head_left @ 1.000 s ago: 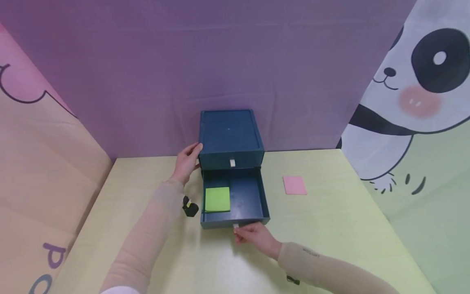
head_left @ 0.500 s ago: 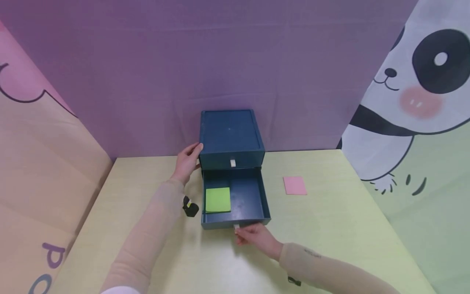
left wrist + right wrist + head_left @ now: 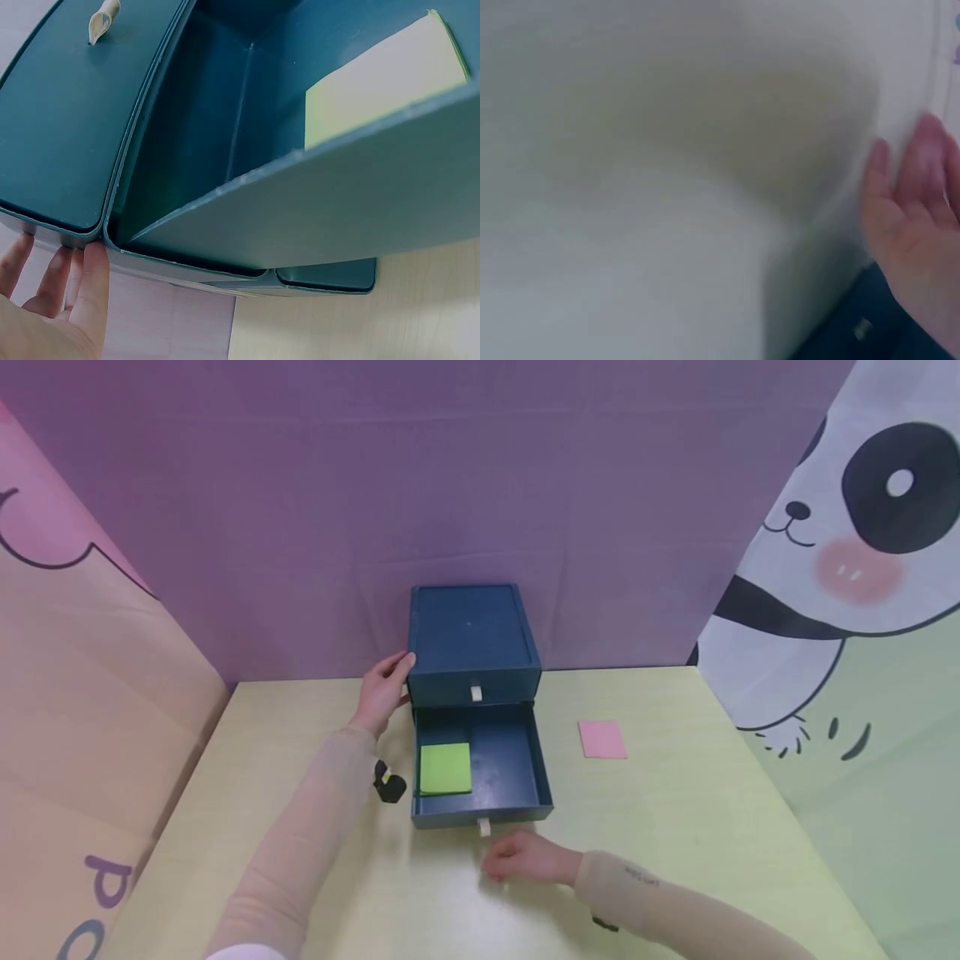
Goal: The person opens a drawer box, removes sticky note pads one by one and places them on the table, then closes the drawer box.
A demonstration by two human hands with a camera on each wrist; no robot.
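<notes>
Midway along back edge of tabletop [image 3: 667, 777], observed dark blue drawer unit [image 3: 472, 631] with white tabs [image 3: 484, 827], middle drawer [image 3: 450, 819] extended; noted left hand [image 3: 382, 689] spread against its side, right hand [image 3: 531, 857] relaxed in front.

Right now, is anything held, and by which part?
Nothing is held: the left hand rests its fingertips against the side of the blue drawer cabinet; the right hand is apart from the white pull tab on the open drawer.
</notes>
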